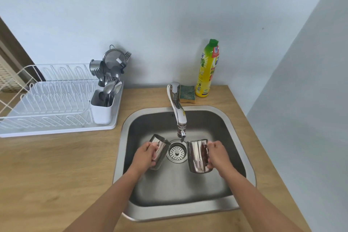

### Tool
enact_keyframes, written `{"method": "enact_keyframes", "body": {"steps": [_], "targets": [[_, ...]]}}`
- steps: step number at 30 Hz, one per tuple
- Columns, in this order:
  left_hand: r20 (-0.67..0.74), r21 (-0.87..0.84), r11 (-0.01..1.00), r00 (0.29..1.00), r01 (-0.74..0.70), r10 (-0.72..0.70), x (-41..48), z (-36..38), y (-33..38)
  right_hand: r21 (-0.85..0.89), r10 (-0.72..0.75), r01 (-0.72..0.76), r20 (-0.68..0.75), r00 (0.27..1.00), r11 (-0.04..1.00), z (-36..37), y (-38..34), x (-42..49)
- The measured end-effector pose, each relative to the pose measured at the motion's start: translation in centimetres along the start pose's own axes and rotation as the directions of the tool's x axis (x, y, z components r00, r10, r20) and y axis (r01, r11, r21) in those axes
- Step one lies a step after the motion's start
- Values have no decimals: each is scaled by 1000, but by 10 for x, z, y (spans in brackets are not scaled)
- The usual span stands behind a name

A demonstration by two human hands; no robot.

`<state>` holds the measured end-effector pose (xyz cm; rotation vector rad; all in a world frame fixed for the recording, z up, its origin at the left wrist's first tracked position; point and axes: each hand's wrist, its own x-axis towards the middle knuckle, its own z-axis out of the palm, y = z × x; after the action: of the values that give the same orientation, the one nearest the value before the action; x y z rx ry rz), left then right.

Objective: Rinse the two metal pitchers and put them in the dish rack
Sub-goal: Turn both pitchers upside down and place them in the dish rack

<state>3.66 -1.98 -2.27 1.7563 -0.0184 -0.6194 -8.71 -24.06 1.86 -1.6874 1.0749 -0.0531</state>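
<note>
Two shiny metal pitchers are held over the steel sink (233, 130). My left hand (145, 156) grips the left pitcher (160, 149) by its handle, and that pitcher tilts to the left. My right hand (218, 154) grips the handle of the right pitcher (196, 156), which stands about upright. The faucet (178, 115) spout ends just above and between them, over the drain strainer (177, 152). I see no water stream. The white dish rack (47, 100) sits on the counter to the left of the sink.
A white cutlery holder (101, 109) full of spoons and forks stands at the rack's right end, with a metal cup and strainer (113, 60) behind it. A green-yellow sponge (187, 94) and a yellow dish soap bottle (207, 69) stand behind the sink. A wall rises on the right.
</note>
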Motion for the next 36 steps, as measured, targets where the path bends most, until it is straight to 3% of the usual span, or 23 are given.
{"method": "enact_keyframes", "body": {"steps": [3,5,8,11,14,17,20,23,27,32,36], "targets": [[61,134,988,996,-79,72,-4,-2,10,-15,-47,47,4,999,999,-3,-5,-5],[105,338,917,977,-212,187,-7,-4,17,-67,-90,89,-9,996,994,-3,-8,-9],[276,610,651,891,-452,360,-13,-8,29,-206,-163,159,-4,987,966,-3,-9,-17],[427,720,365,792,-590,437,-18,-13,34,-321,-263,262,40,964,910,-5,-5,-26],[576,757,0,667,-654,472,-17,-19,30,-446,-333,333,79,939,831,-4,1,-37],[658,747,-239,636,-621,403,-20,-23,29,-609,-419,408,133,898,680,0,8,-47],[727,687,-388,580,-615,368,-25,-28,27,-802,-516,486,269,813,348,4,16,-55],[769,637,-470,543,-611,336,-29,-33,24,-872,-506,477,365,782,108,8,23,-66],[789,595,-552,556,-584,262,-35,-35,21,-889,-500,449,429,752,-88,13,29,-78],[818,532,-630,537,-567,207,-45,-30,19,-869,-462,437,494,736,-233,14,29,-89],[811,525,-651,554,-549,188,-54,-25,20,-854,-453,456,520,724,-250,12,28,-93]]}}
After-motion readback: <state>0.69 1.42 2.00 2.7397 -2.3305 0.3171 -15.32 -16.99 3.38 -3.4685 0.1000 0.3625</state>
